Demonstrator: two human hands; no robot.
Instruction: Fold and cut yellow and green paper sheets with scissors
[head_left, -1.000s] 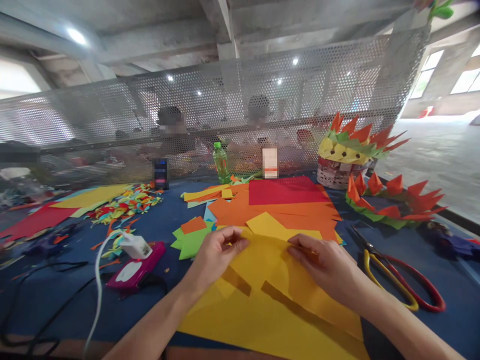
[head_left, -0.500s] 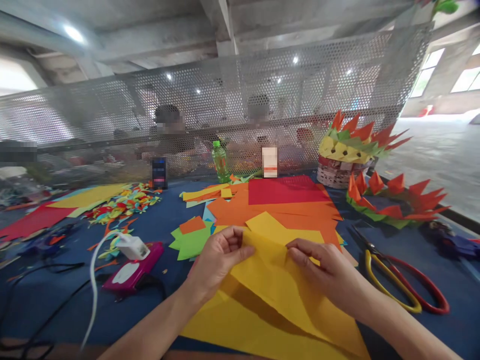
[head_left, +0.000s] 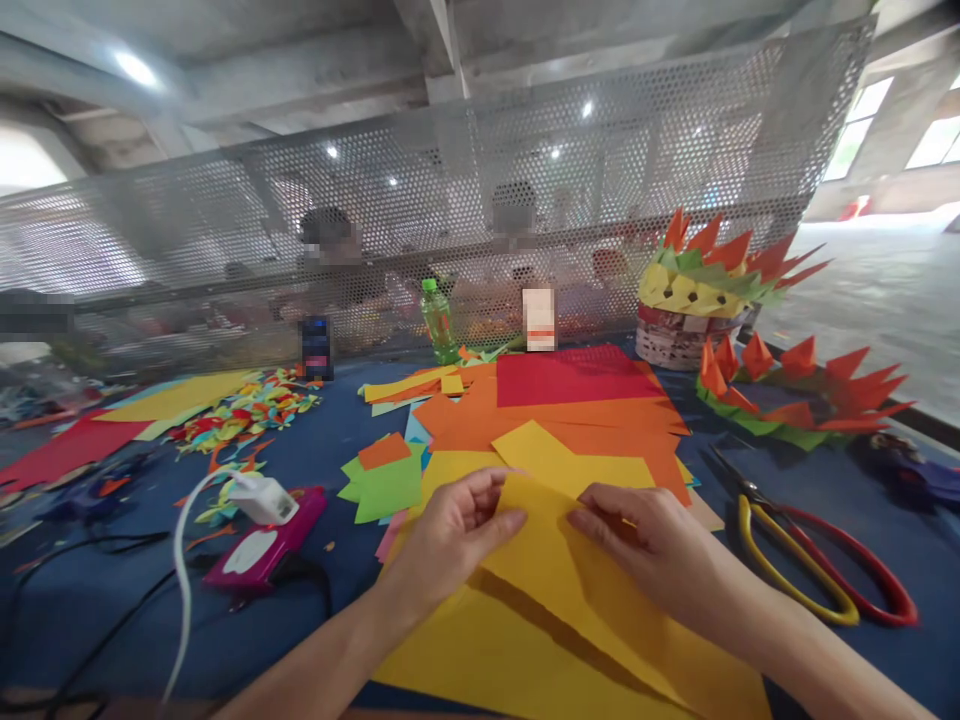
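Observation:
A yellow sheet of paper [head_left: 592,590] is held up between my two hands, its near edge lifted and casting a shadow. My left hand [head_left: 469,520] pinches its far left corner between thumb and fingers. On the far right edge, my right hand [head_left: 637,525] grips the same sheet, thumb against curled fingers. Beneath it lies a larger yellow sheet [head_left: 457,650] on the blue tabletop. Just beyond my hands is a stack of orange paper [head_left: 570,432] with a red sheet [head_left: 570,380] on top. Green paper pieces [head_left: 386,485] lie left of the stack.
Scissors [head_left: 750,488] with red and yellow handles lie at right. Behind them are a spiky folded-paper ring [head_left: 799,415] and a paper basket [head_left: 667,335]. A magenta power strip [head_left: 262,555] with a white charger [head_left: 262,497] sits left. A green bottle [head_left: 436,325] stands by the mesh screen [head_left: 225,230].
The held yellow sheet and both hands have shifted slightly right and nearer. The sheet's left corner now sits lower in view. Both hands keep their grip.

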